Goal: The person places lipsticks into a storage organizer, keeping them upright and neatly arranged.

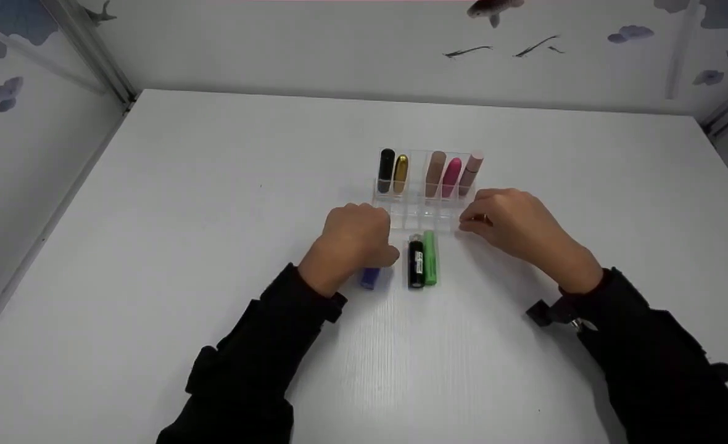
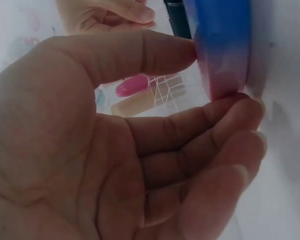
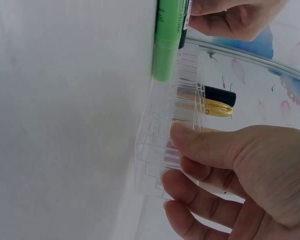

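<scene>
My left hand (image 1: 355, 237) is at the front left of a clear lipstick organizer (image 1: 404, 213). Its thumb and index finger pinch a blue tube (image 2: 222, 40), which fades to pink at one end; the hand hides most of it from above. Beside the organizer's front right corner is my right hand (image 1: 506, 222), thumb and fingers loosely bent, fingertips right at the clear plastic. Between the hands, a black tube (image 1: 416, 264) with a white label and a green tube (image 1: 430, 258) lie side by side on the table.
In the organizer's back row stand a black tube (image 1: 387, 169), a gold lipstick (image 1: 400, 174), a brown tube (image 1: 435, 174), a pink lipstick (image 1: 451, 177) and a pale pink-capped tube (image 1: 471, 174). White patterned panels (image 1: 277, 49) border the white table (image 1: 154, 246).
</scene>
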`<state>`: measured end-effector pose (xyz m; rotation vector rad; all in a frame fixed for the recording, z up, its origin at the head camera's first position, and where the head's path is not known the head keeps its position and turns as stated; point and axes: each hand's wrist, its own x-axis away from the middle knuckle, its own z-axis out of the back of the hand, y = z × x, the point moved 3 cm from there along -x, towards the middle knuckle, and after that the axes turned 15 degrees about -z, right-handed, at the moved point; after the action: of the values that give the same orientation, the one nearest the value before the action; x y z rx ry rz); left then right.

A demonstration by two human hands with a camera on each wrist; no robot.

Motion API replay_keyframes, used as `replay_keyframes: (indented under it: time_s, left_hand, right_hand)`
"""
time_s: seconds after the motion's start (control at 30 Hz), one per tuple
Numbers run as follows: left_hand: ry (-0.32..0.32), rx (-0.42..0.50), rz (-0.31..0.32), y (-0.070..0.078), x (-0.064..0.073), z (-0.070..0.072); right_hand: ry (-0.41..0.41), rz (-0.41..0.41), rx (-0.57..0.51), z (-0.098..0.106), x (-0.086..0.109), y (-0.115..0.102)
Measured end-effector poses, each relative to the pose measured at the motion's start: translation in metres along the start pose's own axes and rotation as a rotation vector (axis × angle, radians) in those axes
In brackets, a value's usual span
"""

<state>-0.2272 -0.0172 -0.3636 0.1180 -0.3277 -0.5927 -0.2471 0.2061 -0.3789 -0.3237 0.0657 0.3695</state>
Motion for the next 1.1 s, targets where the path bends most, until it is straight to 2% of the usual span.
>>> replay_keyframes:
  time_s: [0.13, 0.23, 0.37, 0.47, 0.57, 0.67, 0.83, 0.93, 1.1]
  left_hand:
    - [0.047, -0.078, 0.017, -0.001, -0.001, -0.001]
    - [0.071, -0.100, 0.017, -0.002, -0.002, -0.001]
    - [0.075, -0.081, -0.004, -0.004, -0.001, 0.002]
    - [0.043, -0.024, -0.035, -0.005, 0.002, 0.007]
    - [0.017, 0.083, -0.074, -0.006, 0.005, 0.014]
    - [0.046, 0.228, -0.119, -0.007, 0.008, 0.022]
    - [0.175, 0.523, -0.214, -0.009, 0.009, 0.032]
    - [0.250, 0.684, -0.247, -0.010, 0.008, 0.035]
    - [0.383, 0.858, -0.287, -0.012, 0.004, 0.036]
  right_hand:
    - [-0.003, -0.002, 0.003, 0.001, 0.000, 0.000]
    - [-0.007, -0.004, 0.002, 0.001, 0.000, -0.001]
    - [-0.015, -0.010, -0.001, 0.002, 0.000, -0.001]
    - [-0.020, -0.017, -0.003, 0.002, 0.000, -0.002]
    - [-0.024, -0.019, -0.004, 0.002, 0.000, -0.002]
    - [-0.026, -0.017, -0.005, 0.002, 0.000, -0.002]
    - [-0.023, -0.004, -0.003, 0.001, 0.000, -0.001]
    - [-0.017, 0.011, 0.000, 0.001, 0.000, -0.001]
    - [0.003, 0.023, -0.003, 0.001, -0.001, 0.000]
